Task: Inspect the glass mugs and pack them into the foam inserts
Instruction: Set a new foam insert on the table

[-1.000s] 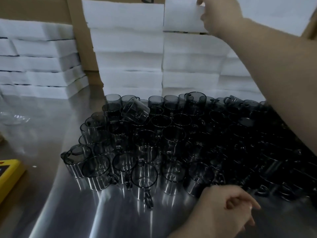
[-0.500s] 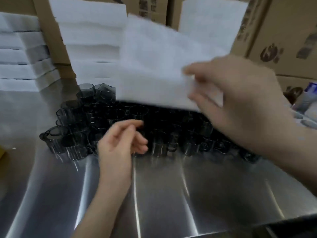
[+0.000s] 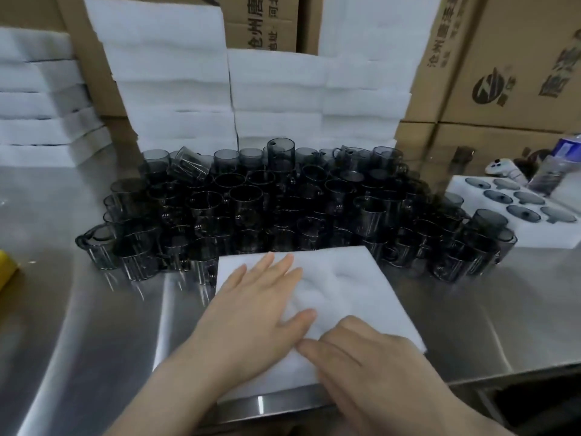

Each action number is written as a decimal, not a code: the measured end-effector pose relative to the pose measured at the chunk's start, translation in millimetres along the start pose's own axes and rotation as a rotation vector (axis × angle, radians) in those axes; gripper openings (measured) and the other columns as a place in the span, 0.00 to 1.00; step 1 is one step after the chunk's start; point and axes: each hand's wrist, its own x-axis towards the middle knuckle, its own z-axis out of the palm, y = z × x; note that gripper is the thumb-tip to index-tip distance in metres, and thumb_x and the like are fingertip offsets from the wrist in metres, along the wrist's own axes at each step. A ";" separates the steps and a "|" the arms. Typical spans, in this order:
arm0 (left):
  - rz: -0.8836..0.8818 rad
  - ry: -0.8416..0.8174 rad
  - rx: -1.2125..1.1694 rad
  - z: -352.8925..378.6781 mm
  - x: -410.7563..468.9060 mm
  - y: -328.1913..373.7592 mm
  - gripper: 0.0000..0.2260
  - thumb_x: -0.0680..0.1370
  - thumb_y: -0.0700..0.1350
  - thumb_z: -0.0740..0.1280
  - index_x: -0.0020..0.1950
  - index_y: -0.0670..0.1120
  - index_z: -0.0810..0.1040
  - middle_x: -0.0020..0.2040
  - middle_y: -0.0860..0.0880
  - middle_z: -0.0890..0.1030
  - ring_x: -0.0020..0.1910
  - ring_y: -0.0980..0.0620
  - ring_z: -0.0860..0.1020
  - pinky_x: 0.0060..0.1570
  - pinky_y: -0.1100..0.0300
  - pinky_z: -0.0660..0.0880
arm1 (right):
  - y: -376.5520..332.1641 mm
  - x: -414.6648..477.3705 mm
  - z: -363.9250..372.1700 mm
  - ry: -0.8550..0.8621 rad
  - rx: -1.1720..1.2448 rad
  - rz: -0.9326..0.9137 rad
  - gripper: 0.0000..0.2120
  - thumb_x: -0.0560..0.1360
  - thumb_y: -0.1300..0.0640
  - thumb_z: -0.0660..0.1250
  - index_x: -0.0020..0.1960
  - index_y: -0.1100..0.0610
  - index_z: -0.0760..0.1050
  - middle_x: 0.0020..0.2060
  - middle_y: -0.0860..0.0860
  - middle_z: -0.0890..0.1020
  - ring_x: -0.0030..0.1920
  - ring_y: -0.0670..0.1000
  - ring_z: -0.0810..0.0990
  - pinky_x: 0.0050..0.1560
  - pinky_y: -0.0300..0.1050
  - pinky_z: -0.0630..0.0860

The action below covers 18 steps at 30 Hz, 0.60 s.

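A white foam insert [image 3: 342,284] lies flat on the steel table [image 3: 94,325], just in front of a dense cluster of dark smoked-glass mugs [image 3: 251,209]. My left hand [image 3: 251,309] presses flat on the insert's left half, fingers straight and spread. My right hand [image 3: 367,372] rests flat on its near part, fingers extended toward the left hand. Neither hand holds a mug. At the right, another foam insert [image 3: 471,187] with round pockets holds several mugs.
Stacks of white foam inserts [image 3: 176,99] stand behind the mugs, with more stacks at the far left [image 3: 37,114]. Cardboard boxes [image 3: 503,73] line the back. A yellow object [image 3: 6,269] sits at the left edge. Bottles and a white device [image 3: 503,168] lie at the right.
My right hand took an insert off the back stack, carried it over the mugs and laid it on the table. Both hands now lie flat on it.
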 end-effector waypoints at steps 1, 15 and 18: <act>-0.011 -0.019 0.045 -0.6 3.1 -0.1 0.29 0.81 0.63 0.49 0.80 0.57 0.47 0.79 0.61 0.41 0.77 0.61 0.36 0.76 0.57 0.36 | 7.0 3.4 -1.4 -0.024 0.026 -0.006 0.16 0.70 0.53 0.60 0.51 0.48 0.85 0.35 0.43 0.80 0.35 0.45 0.79 0.21 0.38 0.69; 0.037 0.218 0.003 -18.8 32.6 6.9 0.17 0.80 0.58 0.56 0.62 0.52 0.76 0.63 0.56 0.77 0.63 0.52 0.74 0.66 0.57 0.64 | 172.3 106.1 14.7 -0.092 0.183 0.795 0.35 0.70 0.43 0.74 0.73 0.50 0.66 0.67 0.54 0.73 0.68 0.61 0.65 0.62 0.56 0.69; -0.002 0.321 -0.169 -25.2 54.0 7.7 0.10 0.79 0.52 0.60 0.52 0.54 0.80 0.50 0.57 0.82 0.50 0.53 0.79 0.51 0.54 0.75 | 181.1 113.8 14.1 -0.196 0.078 0.769 0.33 0.68 0.41 0.74 0.70 0.45 0.69 0.57 0.47 0.79 0.64 0.58 0.68 0.58 0.54 0.63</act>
